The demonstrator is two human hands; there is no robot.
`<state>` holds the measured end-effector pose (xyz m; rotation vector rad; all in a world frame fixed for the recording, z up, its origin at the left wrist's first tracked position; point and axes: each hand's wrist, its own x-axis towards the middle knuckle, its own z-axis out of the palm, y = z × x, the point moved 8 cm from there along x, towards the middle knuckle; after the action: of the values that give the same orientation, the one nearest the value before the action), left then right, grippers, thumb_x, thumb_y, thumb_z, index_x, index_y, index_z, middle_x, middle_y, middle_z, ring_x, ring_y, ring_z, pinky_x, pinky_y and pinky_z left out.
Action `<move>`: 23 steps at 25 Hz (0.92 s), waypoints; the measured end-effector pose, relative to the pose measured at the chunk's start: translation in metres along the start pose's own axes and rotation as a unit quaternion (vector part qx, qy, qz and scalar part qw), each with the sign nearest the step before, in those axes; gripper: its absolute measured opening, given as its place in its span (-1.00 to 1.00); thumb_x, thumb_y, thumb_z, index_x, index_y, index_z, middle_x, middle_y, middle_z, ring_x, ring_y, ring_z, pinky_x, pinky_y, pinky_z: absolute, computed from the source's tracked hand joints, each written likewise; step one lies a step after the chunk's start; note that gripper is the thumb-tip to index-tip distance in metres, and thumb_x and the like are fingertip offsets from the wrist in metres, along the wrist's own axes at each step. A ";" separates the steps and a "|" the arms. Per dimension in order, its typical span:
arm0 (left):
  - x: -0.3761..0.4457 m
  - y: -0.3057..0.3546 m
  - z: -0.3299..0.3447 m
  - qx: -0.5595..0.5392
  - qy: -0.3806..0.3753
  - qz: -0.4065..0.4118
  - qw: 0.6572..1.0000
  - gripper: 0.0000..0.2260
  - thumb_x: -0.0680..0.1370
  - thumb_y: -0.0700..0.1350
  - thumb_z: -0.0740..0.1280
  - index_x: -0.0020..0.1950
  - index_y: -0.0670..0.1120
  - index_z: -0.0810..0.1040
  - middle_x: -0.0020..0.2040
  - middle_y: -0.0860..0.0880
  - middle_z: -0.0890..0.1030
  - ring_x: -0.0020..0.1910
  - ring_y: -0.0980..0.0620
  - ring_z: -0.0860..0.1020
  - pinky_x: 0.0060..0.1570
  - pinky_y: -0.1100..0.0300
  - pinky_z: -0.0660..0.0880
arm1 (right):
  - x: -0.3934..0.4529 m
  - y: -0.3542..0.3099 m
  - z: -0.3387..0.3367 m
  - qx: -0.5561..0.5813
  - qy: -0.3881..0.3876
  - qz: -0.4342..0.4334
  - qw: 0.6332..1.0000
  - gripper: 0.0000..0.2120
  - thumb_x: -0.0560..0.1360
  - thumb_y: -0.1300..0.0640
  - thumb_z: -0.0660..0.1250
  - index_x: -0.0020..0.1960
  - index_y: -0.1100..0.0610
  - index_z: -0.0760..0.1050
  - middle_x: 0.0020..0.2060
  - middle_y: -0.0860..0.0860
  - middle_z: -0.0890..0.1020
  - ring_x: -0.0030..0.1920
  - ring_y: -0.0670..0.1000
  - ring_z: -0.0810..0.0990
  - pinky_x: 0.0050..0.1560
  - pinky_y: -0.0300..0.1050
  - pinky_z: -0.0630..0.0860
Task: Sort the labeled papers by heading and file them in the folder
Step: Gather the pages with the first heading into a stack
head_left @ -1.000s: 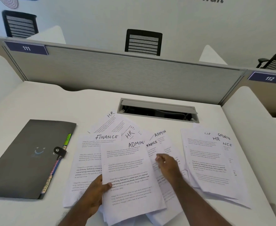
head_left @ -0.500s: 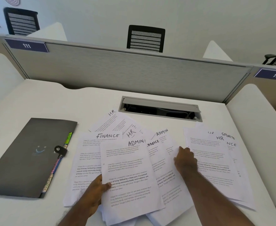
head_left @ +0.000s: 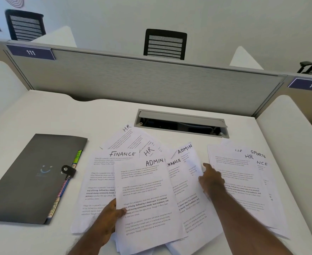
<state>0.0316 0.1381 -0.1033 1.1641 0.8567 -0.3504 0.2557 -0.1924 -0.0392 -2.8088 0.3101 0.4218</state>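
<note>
White cubicle desk (head_left: 41,115): our left hand (head_left: 106,218) pinches the white ADMIN-headed sheet (head_left: 147,199). Our right hand (head_left: 211,179), fingers loose, rests on fanned white papers (head_left: 188,181); the closed dark grey folder (head_left: 31,177) lies leftward, nearer our left hand, its long axis running away from us.

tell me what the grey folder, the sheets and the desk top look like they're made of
Folder: looks like matte dark grey plastic, possibly coated card; smooth, stiff cover with a black snap tab.
Sheets, such as the ADMIN sheet that the left hand grips: thin white printer paper; it bends and the edges curl.
Desk top: smooth white, probably laminate, with a soft, even sheen.
</note>
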 end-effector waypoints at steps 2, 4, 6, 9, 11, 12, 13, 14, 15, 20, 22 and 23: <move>0.002 -0.001 -0.001 0.007 0.003 0.001 1.000 -0.67 0.63 -0.37 0.21 0.35 -0.14 0.50 0.17 -0.19 0.68 0.13 -0.26 0.64 0.14 -0.27 0.56 | 0.003 -0.001 -0.010 0.018 0.010 -0.003 1.000 -0.61 0.48 0.04 0.26 0.31 0.00 0.43 0.17 0.05 0.60 0.18 0.14 0.47 0.14 0.00 0.40; 0.000 0.000 0.000 0.015 0.001 0.003 1.000 -0.68 0.62 -0.37 0.22 0.33 -0.14 0.52 0.15 -0.18 0.69 0.12 -0.26 0.65 0.15 -0.28 0.56 | 0.006 0.003 -0.021 0.049 0.021 0.008 0.999 -0.67 0.46 -0.02 0.27 0.21 0.02 0.50 0.12 0.05 0.62 0.13 0.15 0.50 0.09 -0.02 0.39; 0.000 0.001 0.001 0.023 -0.003 0.003 1.000 -0.69 0.62 -0.37 0.23 0.31 -0.13 0.53 0.14 -0.16 0.70 0.12 -0.24 0.66 0.15 -0.29 0.55 | 0.010 0.010 -0.036 0.090 0.046 0.019 0.995 -0.66 0.42 -0.08 0.29 0.14 0.03 0.53 0.05 0.04 0.65 0.05 0.17 0.55 0.13 0.03 0.45; 0.000 0.002 0.002 0.027 -0.002 0.002 1.000 -0.69 0.62 -0.37 0.23 0.30 -0.11 0.53 0.13 -0.13 0.71 0.12 -0.23 0.66 0.15 -0.29 0.56 | 0.009 0.012 -0.069 0.150 0.108 -0.008 0.983 -0.73 0.46 -0.08 0.31 0.06 0.07 0.55 -0.04 0.07 0.66 -0.09 0.16 0.56 0.05 0.05 0.50; 0.000 0.003 0.003 0.034 -0.004 0.004 0.999 -0.68 0.62 -0.36 0.23 0.32 -0.10 0.53 0.14 -0.13 0.71 0.13 -0.23 0.66 0.16 -0.29 0.55 | 0.001 0.009 -0.096 0.203 0.152 -0.032 0.967 -0.76 0.50 -0.03 0.32 0.05 0.11 0.56 -0.07 0.10 0.67 -0.16 0.13 0.54 -0.08 -0.03 0.47; -0.001 0.003 0.003 0.036 -0.005 0.005 0.999 -0.68 0.62 -0.36 0.23 0.32 -0.09 0.52 0.15 -0.12 0.70 0.13 -0.22 0.66 0.16 -0.28 0.55 | -0.005 0.009 -0.110 0.223 0.179 -0.037 0.957 -0.76 0.51 -0.01 0.32 0.06 0.13 0.57 -0.07 0.11 0.67 -0.17 0.12 0.53 -0.12 -0.06 0.43; -0.003 0.004 0.004 0.037 -0.005 0.007 0.999 -0.67 0.62 -0.36 0.22 0.32 -0.09 0.52 0.15 -0.12 0.70 0.13 -0.22 0.65 0.16 -0.27 0.56 | -0.009 0.011 -0.123 0.242 0.210 -0.035 0.947 -0.75 0.52 0.01 0.32 0.08 0.15 0.57 -0.07 0.12 0.67 -0.17 0.11 0.51 -0.13 -0.09 0.39; -0.004 0.005 0.005 0.035 -0.007 0.008 0.999 -0.68 0.62 -0.37 0.21 0.31 -0.09 0.52 0.15 -0.13 0.70 0.13 -0.21 0.65 0.15 -0.25 0.56 | -0.013 0.013 -0.136 0.262 0.242 -0.030 0.934 -0.75 0.52 0.01 0.32 0.09 0.15 0.57 -0.06 0.13 0.67 -0.17 0.10 0.50 -0.12 -0.10 0.37; -0.006 0.006 0.006 0.034 -0.009 0.009 0.999 -0.68 0.63 -0.37 0.21 0.30 -0.09 0.53 0.15 -0.13 0.70 0.13 -0.21 0.65 0.14 -0.23 0.57 | -0.016 0.015 -0.147 0.288 0.269 -0.022 0.919 -0.74 0.52 0.00 0.33 0.09 0.15 0.57 -0.04 0.13 0.67 -0.15 0.10 0.50 -0.11 -0.10 0.37; -0.013 0.009 0.009 0.015 -0.010 0.014 1.000 -0.70 0.62 -0.39 0.20 0.24 -0.10 0.54 0.12 -0.13 0.71 0.09 -0.20 0.66 0.03 -0.14 0.62 | -0.028 0.021 -0.187 0.424 0.354 -0.033 0.833 -0.72 0.47 -0.01 0.39 0.05 0.17 0.59 -0.11 0.08 0.67 -0.12 0.09 0.60 -0.08 -0.06 0.52; -0.014 0.007 0.010 0.009 -0.009 0.009 1.000 -0.70 0.62 -0.38 0.21 0.25 -0.10 0.55 0.11 -0.13 0.72 0.10 -0.22 0.66 0.06 -0.18 0.61 | -0.033 0.019 -0.194 0.468 0.358 -0.049 0.806 -0.72 0.46 0.02 0.42 0.03 0.21 0.60 -0.17 0.03 0.64 -0.18 0.01 0.58 -0.12 -0.11 0.53; -0.014 0.007 0.010 0.007 -0.008 0.006 1.000 -0.70 0.62 -0.38 0.21 0.25 -0.10 0.55 0.10 -0.13 0.72 0.10 -0.22 0.66 0.08 -0.21 0.60 | -0.034 0.018 -0.193 0.491 0.351 -0.055 0.795 -0.74 0.46 0.03 0.43 0.01 0.21 0.60 -0.20 0.02 0.64 -0.22 -0.03 0.57 -0.15 -0.14 0.52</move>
<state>0.0310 0.1292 -0.0871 1.1773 0.8338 -0.3548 0.2681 -0.2623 0.1444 -1.7943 0.3607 -0.6746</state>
